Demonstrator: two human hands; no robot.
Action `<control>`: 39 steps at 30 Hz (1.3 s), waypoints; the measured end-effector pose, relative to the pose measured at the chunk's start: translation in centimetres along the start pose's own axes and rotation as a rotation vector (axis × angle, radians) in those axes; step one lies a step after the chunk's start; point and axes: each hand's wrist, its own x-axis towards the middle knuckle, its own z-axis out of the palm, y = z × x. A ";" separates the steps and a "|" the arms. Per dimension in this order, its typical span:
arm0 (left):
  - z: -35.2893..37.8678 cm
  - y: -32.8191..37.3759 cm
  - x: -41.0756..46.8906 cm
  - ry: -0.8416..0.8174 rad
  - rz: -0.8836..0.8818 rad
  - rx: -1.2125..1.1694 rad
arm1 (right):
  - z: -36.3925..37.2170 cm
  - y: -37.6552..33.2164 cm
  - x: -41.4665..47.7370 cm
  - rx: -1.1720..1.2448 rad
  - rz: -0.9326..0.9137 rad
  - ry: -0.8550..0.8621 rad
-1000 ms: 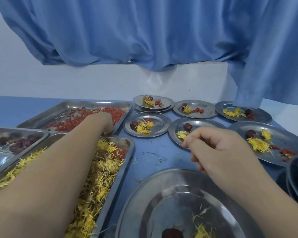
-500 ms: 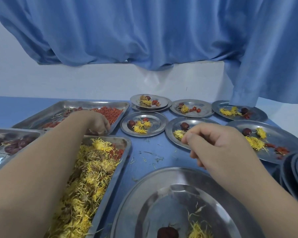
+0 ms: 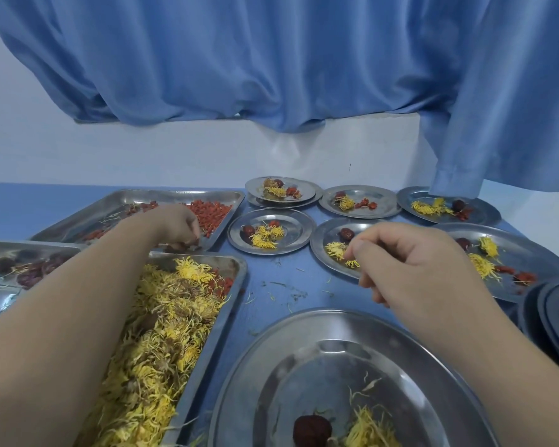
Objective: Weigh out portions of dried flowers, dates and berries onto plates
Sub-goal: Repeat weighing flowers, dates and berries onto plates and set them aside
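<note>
Reaching across the dried chrysanthemum flowers (image 3: 162,317) heaped in the nearest steel tray (image 3: 236,275), the left hand (image 3: 178,227) works the near rim of the berry tray (image 3: 117,201), with the tray of dates (image 3: 20,266) at far left untouched. Over the past second the hand has drawn back from deeper in the tray and its fingers have curled under; the tips now bunch in a pinch on the red berries (image 3: 210,211).

At bottom centre the near plate (image 3: 271,350) carries one date (image 3: 312,429) and a tuft of yellow petals (image 3: 368,430), but no berries. Just beyond, the half-filled plate (image 3: 323,243) is likewise short of red.

Above that plate's near edge the right hand (image 3: 410,262) has scarcely moved in the same second. Its thumb is pressed to a curled forefinger, and no petal or berry shows between them.

Further right and along the back, a large plate (image 3: 530,253) and three small ones already hold all three ingredients. Stacked plates (image 3: 555,317) wait at the right edge.

The pinch looks like the berry share for one of the two unfinished plates, so the portioning appears well advanced. No weighing scale is in view.
</note>
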 end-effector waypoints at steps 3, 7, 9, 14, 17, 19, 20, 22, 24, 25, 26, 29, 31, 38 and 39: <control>-0.8 -0.5 -0.4 0.119 0.044 -0.139 | 0.0 -0.1 -0.1 0.008 -0.005 -0.002; -1.3 -0.9 -1.6 0.152 0.073 -0.421 | -0.3 -0.2 0.1 0.011 -0.017 0.002; -1.8 -0.8 -2.4 0.100 0.082 -0.542 | -0.8 -0.3 0.2 0.006 -0.030 0.023; -2.6 2.4 -6.8 -0.079 0.165 -0.832 | -1.7 -1.2 0.1 0.104 -0.051 0.068; -2.2 5.9 -11.1 -0.195 0.243 -0.945 | -2.5 -2.4 -0.2 0.191 -0.037 0.083; -1.6 8.4 -14.1 -0.284 0.309 -0.981 | -3.3 -3.5 -0.6 0.239 -0.043 0.093; -1.2 9.6 -15.5 -0.320 0.345 -0.982 | -3.8 -4.1 -1.0 0.272 -0.055 0.101; -0.1 11.8 -18.0 -0.358 0.404 -0.943 | -4.7 -5.1 -2.1 0.337 -0.082 0.114; 1.2 13.5 -19.9 -0.352 0.466 -0.799 | -5.5 -5.6 -3.5 0.353 -0.098 0.106; 1.8 14.1 -20.7 -0.336 0.494 -0.689 | -5.7 -5.6 -4.3 0.339 -0.100 0.092; 2.3 14.7 -21.4 -0.319 0.513 -0.584 | -5.9 -5.5 -5.0 0.313 -0.100 0.075; 3.5 15.8 -22.6 -0.263 0.508 -0.387 | -6.2 -4.8 -7.4 0.189 -0.091 0.029; 4.2 16.1 -23.1 -0.237 0.492 -0.336 | -6.3 -4.1 -9.1 0.103 -0.086 -0.003; 5.4 16.3 -24.9 -0.101 0.468 -0.304 | -5.8 -0.9 -14.0 -0.061 -0.096 -0.015; 5.5 16.2 -25.0 -0.077 0.468 -0.294 | -5.7 -0.6 -14.6 -0.066 -0.098 -0.003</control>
